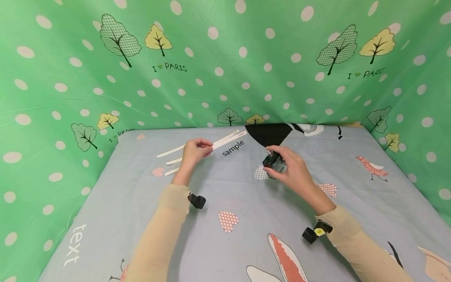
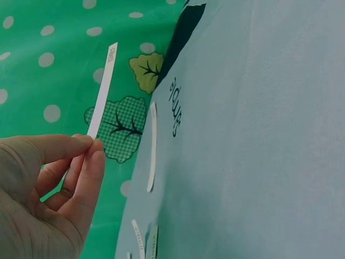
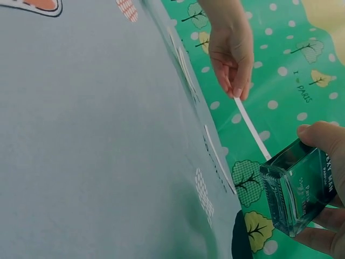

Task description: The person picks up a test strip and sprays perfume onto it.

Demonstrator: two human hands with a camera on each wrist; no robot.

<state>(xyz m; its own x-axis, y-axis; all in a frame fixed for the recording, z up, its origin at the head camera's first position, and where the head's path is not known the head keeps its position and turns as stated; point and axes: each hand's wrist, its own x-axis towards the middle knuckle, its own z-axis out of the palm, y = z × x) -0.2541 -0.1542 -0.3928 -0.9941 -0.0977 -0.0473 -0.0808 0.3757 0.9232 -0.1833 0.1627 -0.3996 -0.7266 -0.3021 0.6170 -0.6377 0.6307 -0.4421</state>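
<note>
My left hand pinches a white paper test strip between thumb and fingertips. The strip slants up out of the grip, and small print marks its far end. In my right hand is a dark teal glass perfume bottle with lettering on its face. Thumb and fingers grip its sides, with one fingertip at the spray top in the head view. The bottle is tilted and held above the cloth, to the right of the strip. The right wrist view has the strip's far end close to the bottle's edge.
Several more white strips lie on the grey-blue printed cloth, beneath and beside the left hand. Behind the table hangs a green dotted curtain. Each wrist wears a black camera.
</note>
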